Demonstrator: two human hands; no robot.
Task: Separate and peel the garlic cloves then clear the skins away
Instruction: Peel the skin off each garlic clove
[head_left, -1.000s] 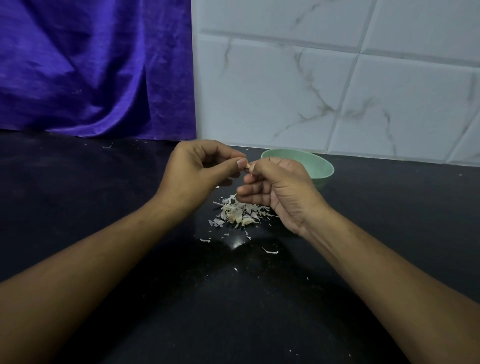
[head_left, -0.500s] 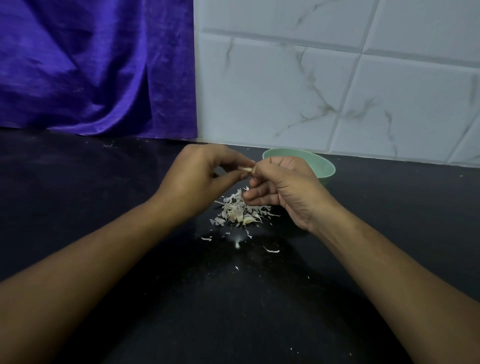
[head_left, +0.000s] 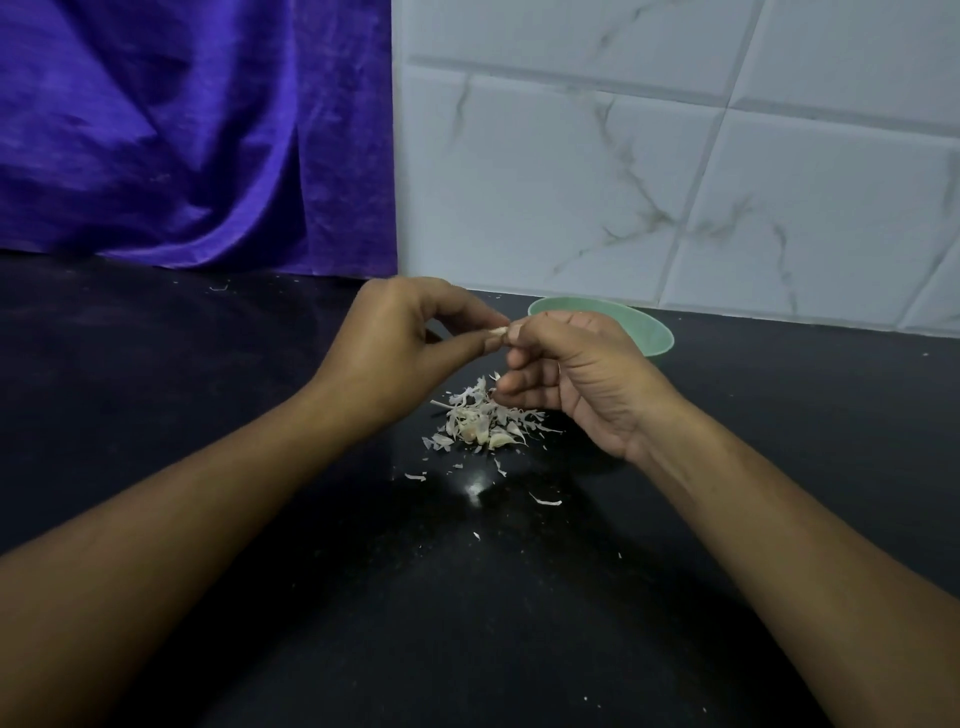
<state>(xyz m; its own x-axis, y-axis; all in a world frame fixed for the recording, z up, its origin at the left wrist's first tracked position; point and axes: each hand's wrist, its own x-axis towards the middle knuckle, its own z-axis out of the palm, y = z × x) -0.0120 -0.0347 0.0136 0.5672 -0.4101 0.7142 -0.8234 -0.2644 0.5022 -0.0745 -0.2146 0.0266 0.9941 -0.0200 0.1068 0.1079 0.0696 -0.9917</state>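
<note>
A small pale garlic clove (head_left: 500, 331) sits between my two hands, above the black counter. My left hand (head_left: 400, 343) pinches its left end between thumb and fingers. The fingertips of my right hand (head_left: 576, 374) pinch its right end, the other fingers curled. Most of the clove is hidden by my fingers. Below the hands lies a pile of white garlic skins (head_left: 480, 418) with a few cloves in it. A light green bowl (head_left: 654, 335) stands behind my right hand; its inside is hidden.
The black counter (head_left: 208, 395) runs to a white marble-tiled wall (head_left: 649, 171) at the back. A purple cloth (head_left: 182, 135) hangs at the back left. Loose skin scraps (head_left: 545, 501) lie scattered in front of the pile.
Both hands have stayed together on the clove and dropped slightly toward the pile, with small shifts of the fingers. The pile and the bowl have not moved.
</note>
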